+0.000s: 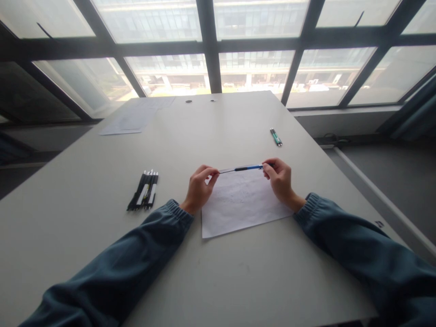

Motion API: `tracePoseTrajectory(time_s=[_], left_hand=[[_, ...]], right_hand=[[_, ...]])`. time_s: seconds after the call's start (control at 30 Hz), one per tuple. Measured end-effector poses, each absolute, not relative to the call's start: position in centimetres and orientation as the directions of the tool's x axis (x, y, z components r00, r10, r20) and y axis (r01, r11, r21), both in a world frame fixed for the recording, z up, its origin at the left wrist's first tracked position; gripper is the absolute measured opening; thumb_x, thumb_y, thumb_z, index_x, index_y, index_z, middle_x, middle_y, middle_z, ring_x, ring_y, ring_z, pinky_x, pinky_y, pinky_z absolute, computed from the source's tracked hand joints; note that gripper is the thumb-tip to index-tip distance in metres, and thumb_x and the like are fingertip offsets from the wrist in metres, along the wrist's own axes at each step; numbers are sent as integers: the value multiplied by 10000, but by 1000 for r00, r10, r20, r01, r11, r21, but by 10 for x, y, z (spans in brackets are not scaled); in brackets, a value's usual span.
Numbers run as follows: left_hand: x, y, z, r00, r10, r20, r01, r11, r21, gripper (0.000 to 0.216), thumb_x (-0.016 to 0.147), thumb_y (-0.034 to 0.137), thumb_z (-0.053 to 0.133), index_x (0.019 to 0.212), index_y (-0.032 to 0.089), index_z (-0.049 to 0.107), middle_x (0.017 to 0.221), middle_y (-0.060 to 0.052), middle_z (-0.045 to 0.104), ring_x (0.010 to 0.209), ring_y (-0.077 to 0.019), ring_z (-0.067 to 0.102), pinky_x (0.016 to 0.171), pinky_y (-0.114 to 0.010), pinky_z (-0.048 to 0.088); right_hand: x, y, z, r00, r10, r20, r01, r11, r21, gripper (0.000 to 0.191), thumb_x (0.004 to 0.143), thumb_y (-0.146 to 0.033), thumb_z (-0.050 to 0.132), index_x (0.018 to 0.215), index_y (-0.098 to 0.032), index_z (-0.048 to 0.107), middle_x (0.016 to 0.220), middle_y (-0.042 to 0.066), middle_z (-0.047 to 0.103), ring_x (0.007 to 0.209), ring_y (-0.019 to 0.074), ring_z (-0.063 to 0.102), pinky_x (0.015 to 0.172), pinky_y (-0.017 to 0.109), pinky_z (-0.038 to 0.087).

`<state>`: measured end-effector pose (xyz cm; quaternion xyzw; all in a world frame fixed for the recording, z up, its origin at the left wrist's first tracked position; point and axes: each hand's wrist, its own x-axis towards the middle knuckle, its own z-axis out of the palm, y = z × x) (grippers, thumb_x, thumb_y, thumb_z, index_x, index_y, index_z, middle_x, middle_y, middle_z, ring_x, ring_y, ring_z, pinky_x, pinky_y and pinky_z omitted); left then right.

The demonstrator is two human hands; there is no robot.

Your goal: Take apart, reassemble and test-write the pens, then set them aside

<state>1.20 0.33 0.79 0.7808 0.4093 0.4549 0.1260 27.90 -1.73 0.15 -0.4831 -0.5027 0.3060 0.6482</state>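
Note:
Above a white sheet of paper, a blue pen with a dark grip is held nearly level. My right hand pinches its right end between thumb and fingers. My left hand is closed in a pinch on the far end of a thin, dark-edged strip. This strip runs up to the pen's left end; its kind is too small to make out. Faint grey marks show on the paper under the pen. Both wrists rest close to the paper's side edges.
Several black pens lie bunched to the left on the white table. Green pens lie at the back right. More paper sheets are at the far left, and a round cable hole is near the window.

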Motion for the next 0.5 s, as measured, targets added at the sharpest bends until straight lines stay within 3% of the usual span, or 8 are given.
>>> tracePoseTrajectory(time_s=[0.3, 0.5], left_hand=[[11, 3, 9, 156, 782, 603, 582, -566, 584, 128, 952, 269, 592, 924, 190, 688, 891, -37, 663, 830, -170, 630, 739, -301, 506], [15, -2, 13, 256, 738, 624, 510, -652, 562, 101, 953, 259, 613, 924, 197, 687, 923, -45, 678, 869, -172, 643, 808, -317, 525]], right_hand=[[287, -10, 5, 450, 856, 254, -109, 335, -936, 94, 805, -277, 655, 804, -186, 631, 570, -39, 530, 486, 95, 469, 439, 222, 348], [284, -11, 3, 350, 902, 253, -36, 284, -958, 210, 803, -354, 723, 882, -166, 676, 658, 8, 649, 556, 116, 561, 486, 236, 428]])
